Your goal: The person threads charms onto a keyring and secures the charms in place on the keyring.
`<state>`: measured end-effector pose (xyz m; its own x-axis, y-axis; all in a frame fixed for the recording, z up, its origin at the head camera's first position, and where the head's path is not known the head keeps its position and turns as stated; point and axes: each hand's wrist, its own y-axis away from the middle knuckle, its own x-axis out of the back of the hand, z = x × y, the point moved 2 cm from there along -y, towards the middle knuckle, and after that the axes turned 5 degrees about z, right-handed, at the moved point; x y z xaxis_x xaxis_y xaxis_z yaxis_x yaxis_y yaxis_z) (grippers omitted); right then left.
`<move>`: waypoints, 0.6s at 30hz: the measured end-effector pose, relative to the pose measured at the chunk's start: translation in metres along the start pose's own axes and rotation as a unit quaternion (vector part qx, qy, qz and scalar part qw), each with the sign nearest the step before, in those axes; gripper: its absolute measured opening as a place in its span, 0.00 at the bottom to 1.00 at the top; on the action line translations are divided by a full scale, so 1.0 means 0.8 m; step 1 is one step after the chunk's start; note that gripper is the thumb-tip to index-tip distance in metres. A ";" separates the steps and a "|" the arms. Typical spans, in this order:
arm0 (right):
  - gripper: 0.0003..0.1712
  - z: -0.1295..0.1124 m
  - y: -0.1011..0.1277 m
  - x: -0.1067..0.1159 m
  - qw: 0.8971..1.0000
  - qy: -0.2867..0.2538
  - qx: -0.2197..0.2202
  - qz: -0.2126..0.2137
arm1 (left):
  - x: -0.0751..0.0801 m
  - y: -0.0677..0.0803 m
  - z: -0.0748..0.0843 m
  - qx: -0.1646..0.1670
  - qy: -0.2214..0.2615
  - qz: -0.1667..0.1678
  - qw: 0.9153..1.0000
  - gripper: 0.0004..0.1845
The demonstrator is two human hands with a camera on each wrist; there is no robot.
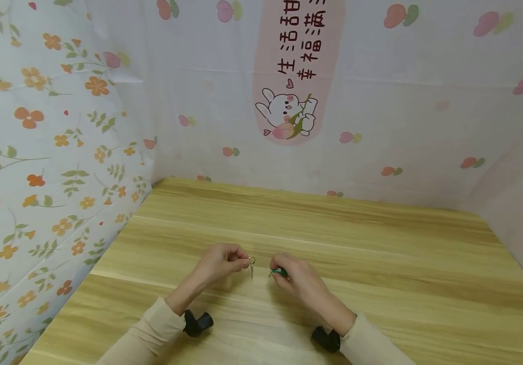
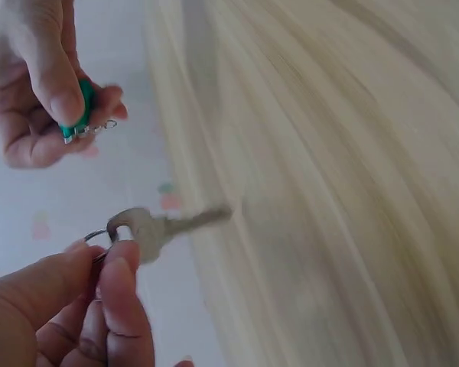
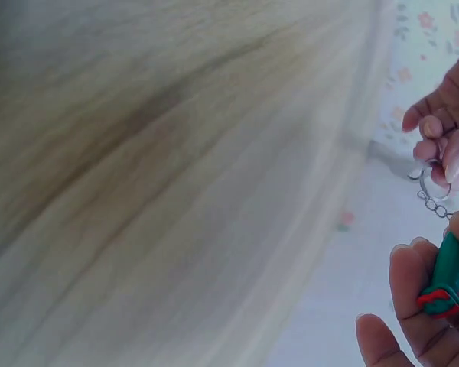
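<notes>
Between thumb and forefinger my left hand (image 1: 223,262) pinches a thin metal key ring (image 3: 424,182). A silver key (image 2: 144,233) hangs from that ring; its blade is blurred in the left wrist view. My right hand (image 1: 301,282) grips a green keychain charm (image 3: 449,267) with red trim at one end. Out of the charm's other end comes a short silver chain (image 3: 434,204). The head view has the two hands apart above the table, a small gap between the ring and the charm. Fingers partly cover the charm.
Under both hands lies a wood-grain table (image 1: 334,233). A patterned cloth (image 1: 224,101) hangs behind it, and a flowered cloth (image 1: 56,167) hangs along the left. Each wrist wears a black camera mount, such as the left wrist mount (image 1: 197,323).
</notes>
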<state>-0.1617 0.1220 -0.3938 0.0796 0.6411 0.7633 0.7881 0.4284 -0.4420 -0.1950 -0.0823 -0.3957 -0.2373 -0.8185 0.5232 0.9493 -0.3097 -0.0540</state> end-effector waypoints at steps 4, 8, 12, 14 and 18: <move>0.09 0.000 0.009 0.017 1.000 -0.010 -0.019 0.010 | -0.012 0.001 0.015 -0.018 0.040 -0.006 0.999 0.04; 0.08 0.002 0.017 0.031 0.998 -0.029 -0.027 0.040 | -0.026 0.001 0.026 -0.034 0.089 -0.011 0.995 0.05; 0.10 0.004 0.025 0.039 0.996 -0.045 -0.018 0.077 | -0.041 0.001 0.034 -0.037 0.138 -0.020 0.989 0.07; 0.12 0.004 0.029 0.042 0.995 -0.047 -0.015 0.090 | -0.048 0.002 0.039 -0.034 0.155 -0.028 0.987 0.08; 0.14 0.005 0.036 0.048 0.993 -0.053 -0.015 0.108 | -0.059 0.003 0.049 -0.028 0.168 -0.039 0.985 0.08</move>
<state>-0.1382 0.1619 -0.3789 0.1845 0.7800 0.5980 0.7778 0.2560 -0.5740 -0.1733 -0.0259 -0.3873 -0.3729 -0.9019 0.2178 0.9146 -0.3969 -0.0773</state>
